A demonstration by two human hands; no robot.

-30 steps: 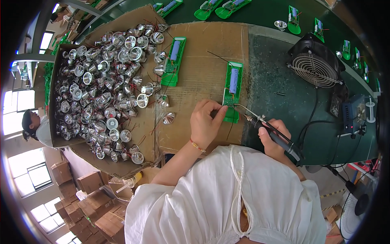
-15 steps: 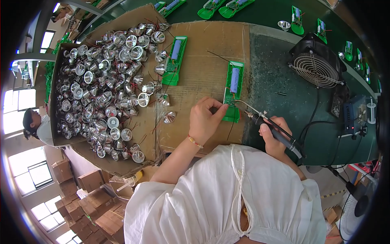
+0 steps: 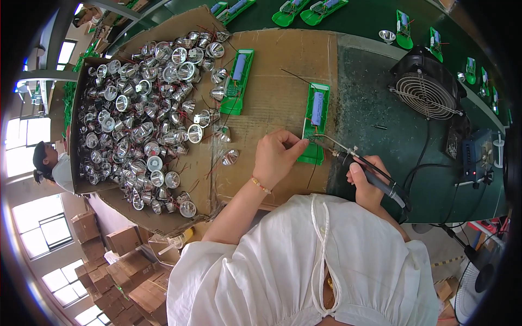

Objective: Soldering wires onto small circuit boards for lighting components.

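A green plastic flashlight housing (image 3: 310, 155) lies on the cardboard in front of me, with a blue cylindrical battery (image 3: 317, 108) and a small circuit board inside. At the board's left edge, the thumb and forefinger of my left hand (image 3: 276, 155) are pinched together; whatever is between them is too small to make out. My right hand (image 3: 368, 179) grips a soldering iron (image 3: 380, 186) with a thin curved metal feed tube (image 3: 338, 143). Both the iron's tip and the tube's end are at the board, close to my left fingertips. Thin dark wires stick out from the housing.
Left, a cardboard box (image 3: 117, 187) holds many silver reflector cups (image 3: 155, 163) with red wires. Another green housing (image 3: 237, 81) lies beside it. A black fan (image 3: 427, 92) and a blue control box (image 3: 477, 155) with cables stand right. More housings (image 3: 403, 30) line the far side.
The soldering iron's tip has shifted slightly left, onto the board. My left hand keeps its pinch at nearly the same place. The whole view has moved a little.
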